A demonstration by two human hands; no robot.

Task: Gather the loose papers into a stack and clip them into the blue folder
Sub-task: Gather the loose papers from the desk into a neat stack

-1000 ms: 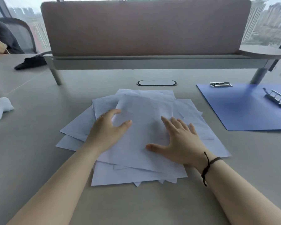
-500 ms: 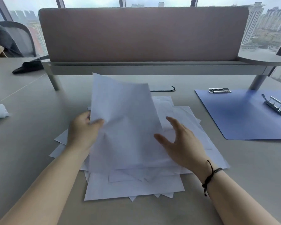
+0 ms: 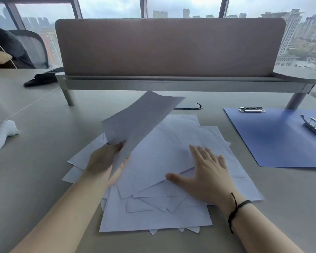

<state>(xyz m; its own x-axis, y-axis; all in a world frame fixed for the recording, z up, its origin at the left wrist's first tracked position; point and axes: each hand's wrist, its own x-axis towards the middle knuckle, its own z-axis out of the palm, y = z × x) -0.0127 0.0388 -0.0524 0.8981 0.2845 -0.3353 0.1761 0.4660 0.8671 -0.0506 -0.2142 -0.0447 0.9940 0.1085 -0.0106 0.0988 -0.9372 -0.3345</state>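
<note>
Left hand (image 3: pixel 102 161) lifts one sheet (image 3: pixel 139 119) off scattered papers (image 3: pixel 153 216)
Left fingers pinch the sheet; right hand (image 3: pixel 206 178) lies flat, fingers spread; blue folder (image 3: pixel 277 141) open beside.

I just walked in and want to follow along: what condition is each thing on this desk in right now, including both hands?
Left hand: pinching one sheet, raised.
Lifted sheet: off the pile, tilted.
Right hand: flat, fingers spread, pressing on the pile.
Loose papers: scattered, overlapping, corners askew, not yet squared.
Blue folder: lying open and flat, no paper in it.
Folder clips: nothing clamped under them.
</note>
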